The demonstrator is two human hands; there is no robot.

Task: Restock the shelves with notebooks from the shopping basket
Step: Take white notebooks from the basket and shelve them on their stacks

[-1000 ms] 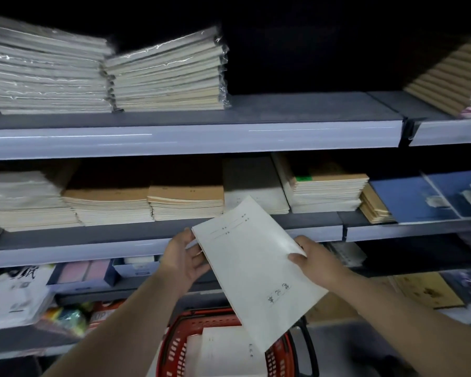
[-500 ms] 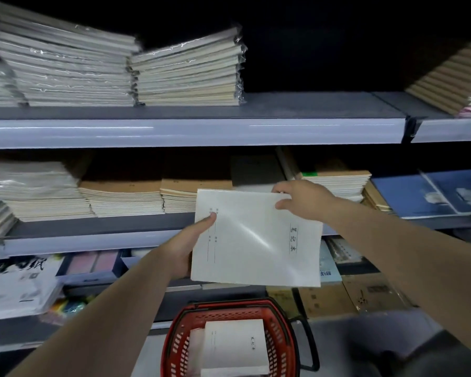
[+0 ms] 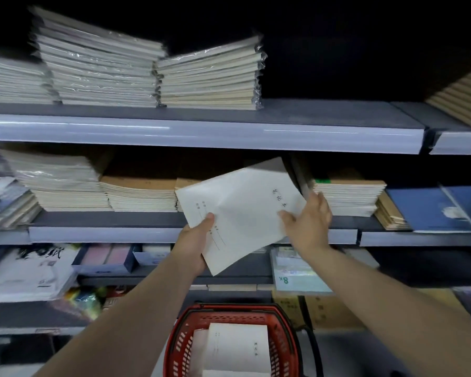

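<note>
Notebook [image 3: 245,210]: white cover, printed characters near its right edge, ruled lines near its left. It is held tilted at centre frame in front of the middle shelf [image 3: 106,235], with its upper corner reaching into the shelf opening.

Left grip [image 3: 195,243]: holds the notebook's lower left edge, thumb on the cover, fingers underneath.

Right grip [image 3: 309,224]: holds the right edge, thumb on the cover, fingers behind.

Shopping basket [image 3: 229,312]: red, bottom centre, below the arms, holding more white notebooks [image 3: 237,346].

Brown-covered stacks [image 3: 142,194]: on the middle shelf, left of the held notebook.

Blue-covered books [image 3: 430,208]: same shelf, far right.

Wrapped stacks [image 3: 210,77]: on the top shelf [image 3: 201,131], upper left.
</note>
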